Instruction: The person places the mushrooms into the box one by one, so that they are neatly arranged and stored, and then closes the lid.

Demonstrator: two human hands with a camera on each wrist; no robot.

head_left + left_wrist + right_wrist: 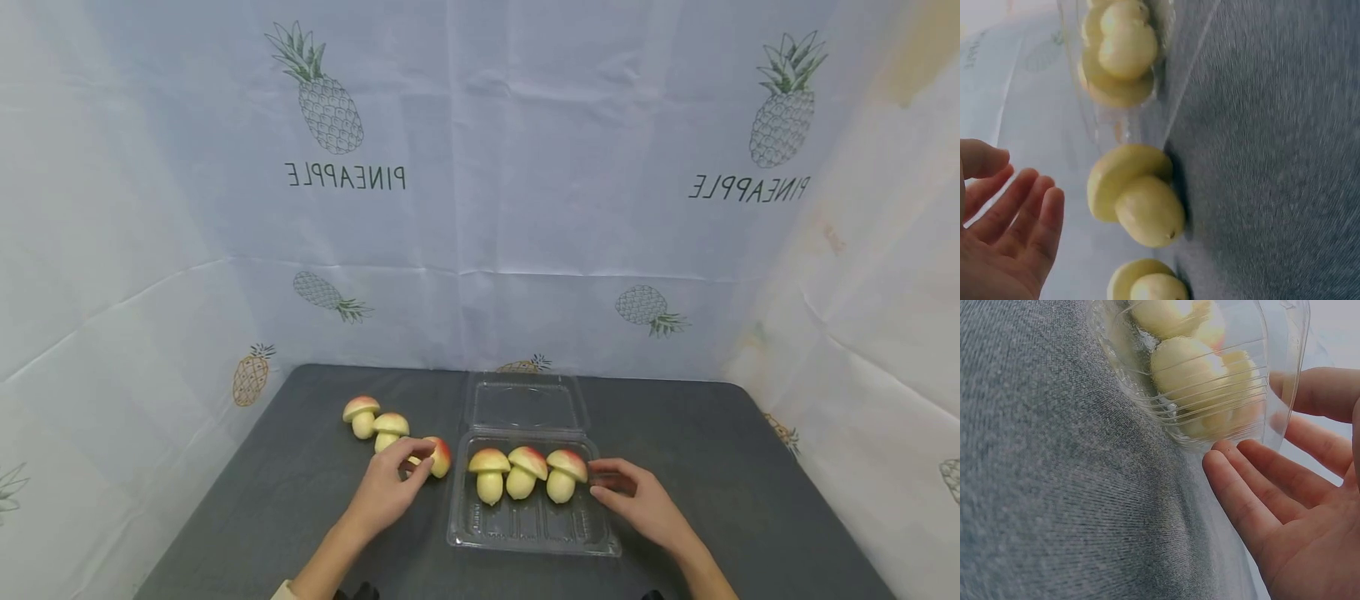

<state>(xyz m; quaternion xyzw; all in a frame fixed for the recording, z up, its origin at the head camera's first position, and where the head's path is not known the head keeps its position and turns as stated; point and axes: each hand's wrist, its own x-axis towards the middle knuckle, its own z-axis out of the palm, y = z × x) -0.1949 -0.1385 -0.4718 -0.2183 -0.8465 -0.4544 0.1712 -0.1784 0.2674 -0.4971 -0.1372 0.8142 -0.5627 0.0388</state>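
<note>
Three mushrooms (523, 472) lie in one clear container (551, 542), caps toward 12 o'clock, beneath one lid (527, 406) folded back at 12 o'clock; three loose mushrooms (361, 407) lie on the dark tabletop (675, 433). The left hand (392, 482) and right hand (637, 498) both have relaxed fingers, grasping nothing. The nearest loose mushroom (442, 457) lies just beside the left fingers at 2 o'clock, the other two toward 10 and 11. The right fingers are by the container's 3 o'clock wall, the row at 9 o'clock from them; contact with the wall cannot be told.
</note>
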